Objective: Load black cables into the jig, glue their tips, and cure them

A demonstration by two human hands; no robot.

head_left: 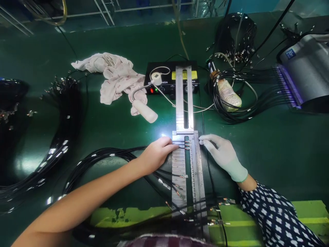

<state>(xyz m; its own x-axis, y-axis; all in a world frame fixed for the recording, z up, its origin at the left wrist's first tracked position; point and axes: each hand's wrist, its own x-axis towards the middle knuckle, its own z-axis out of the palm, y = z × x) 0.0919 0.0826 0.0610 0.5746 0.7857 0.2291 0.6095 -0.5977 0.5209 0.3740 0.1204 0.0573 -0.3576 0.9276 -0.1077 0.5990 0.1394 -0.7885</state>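
My bare left hand point(158, 153) pinches thin black cables point(181, 144) at the left side of a slotted metal fixture point(178, 164). Their ends, with small metal connectors point(188, 144), lie across the slot. At the fixture's right edge is my right hand point(221, 154), in a white glove, with thumb and forefinger brought together. Whatever may be between those fingertips is too small to make out. Below my left hand, more loose cable ends point(180, 187) rest over the fixture. A looped black cable bundle point(92, 156) runs left beneath my forearm.
Behind the fixture stands a black control box point(160, 67) with a lit red switch. A crumpled white cloth point(115, 77) and a white lamp head point(146, 111) lie beside it. Cable bundles point(69, 106) fill the left; a grey machine point(307, 68) holding cables stands right.
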